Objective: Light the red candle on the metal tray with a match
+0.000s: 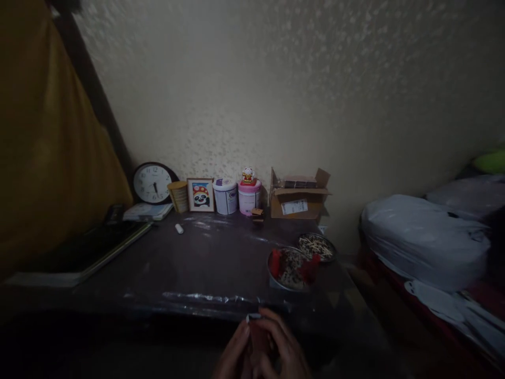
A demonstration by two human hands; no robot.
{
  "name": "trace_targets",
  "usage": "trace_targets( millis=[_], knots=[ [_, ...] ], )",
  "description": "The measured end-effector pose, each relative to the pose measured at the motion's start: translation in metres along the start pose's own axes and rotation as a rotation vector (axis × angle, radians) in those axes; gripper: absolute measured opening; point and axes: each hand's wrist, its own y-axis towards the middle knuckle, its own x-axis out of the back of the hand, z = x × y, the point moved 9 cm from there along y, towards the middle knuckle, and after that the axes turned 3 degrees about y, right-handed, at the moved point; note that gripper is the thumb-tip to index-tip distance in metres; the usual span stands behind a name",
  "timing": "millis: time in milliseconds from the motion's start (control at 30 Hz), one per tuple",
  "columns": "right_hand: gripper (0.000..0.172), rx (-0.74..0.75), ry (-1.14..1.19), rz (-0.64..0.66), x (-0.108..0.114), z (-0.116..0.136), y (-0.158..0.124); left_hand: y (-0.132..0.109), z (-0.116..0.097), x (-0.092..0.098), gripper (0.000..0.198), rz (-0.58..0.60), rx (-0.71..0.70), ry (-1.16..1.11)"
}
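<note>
Low in the view, at the near edge of the table, my left hand (pixel 235 351) and my right hand (pixel 282 345) are closed around a small reddish-brown box (pixel 259 337). A whitish edge shows at its upper end, between the fingertips. My palms hide its lower part, and the dim light blurs its details. Beyond my hands, to the right, stands a round metal bowl (pixel 291 267) with small grey-brown bits and red pieces in it. Behind that bowl is a second bowl (pixel 315 247) holding thin pale sticks.
Along the wall stand a clock (pixel 152 183), a yellow cup (pixel 178 196), a framed panda picture (pixel 201 195), a white tub (pixel 225 197), a pink tub (pixel 249 199) and an open carton (pixel 294 204). A dark flat case (pixel 114 242) lies left; white bags (pixel 422 237) sit right.
</note>
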Motion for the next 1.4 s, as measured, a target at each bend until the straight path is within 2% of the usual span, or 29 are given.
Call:
trace_targets(
  millis=[33, 100, 167, 233, 467, 600, 667, 800, 967, 1133, 1400],
  knots=[
    [0.037, 0.001, 0.061, 0.069, -0.003, 0.000, 0.001, -0.002, 0.000, -0.002, 0.033, 0.000, 0.003, -0.045],
    [0.048, -0.045, 0.201, 0.154, -0.001, -0.002, 0.005, -0.004, 0.000, -0.008, 0.029, 0.027, 0.021, -0.284],
    [0.040, -0.120, 0.320, 0.180, 0.006, -0.008, 0.010, -0.005, 0.003, -0.013, 0.027, 0.038, 0.091, -0.394],
    [0.026, -0.170, 0.391, 0.150, 0.013, -0.013, 0.015, -0.005, 0.006, -0.015, 0.025, 0.021, 0.144, -0.407],
    [0.033, -0.326, 0.498, 0.128, 0.009, -0.030, 0.014, -0.011, 0.009, -0.027, 0.029, 0.102, 0.181, -0.341],
    [0.026, -0.274, 0.342, 0.034, 0.022, -0.036, 0.017, -0.012, 0.013, -0.028, 0.030, 0.117, 0.219, -0.336],
    [0.022, -0.211, 0.236, 0.033, 0.026, -0.035, 0.019, -0.011, 0.015, -0.028, 0.031, 0.128, 0.240, -0.337],
    [0.012, -0.012, 0.013, 0.115, 0.025, -0.020, 0.019, -0.009, 0.022, -0.024, 0.029, 0.090, 0.319, -0.333],
    [0.016, 0.148, -0.249, 0.253, 0.015, -0.008, 0.011, -0.008, 0.033, -0.015, 0.027, 0.010, 0.372, -0.280],
    [0.014, 0.196, -0.357, 0.336, 0.009, -0.006, 0.007, -0.007, 0.037, -0.011, 0.030, 0.003, 0.362, -0.208],
    [0.010, 0.206, -0.388, 0.337, 0.009, 0.000, 0.005, -0.006, 0.040, -0.008, 0.027, -0.010, 0.383, -0.206]
  ],
)
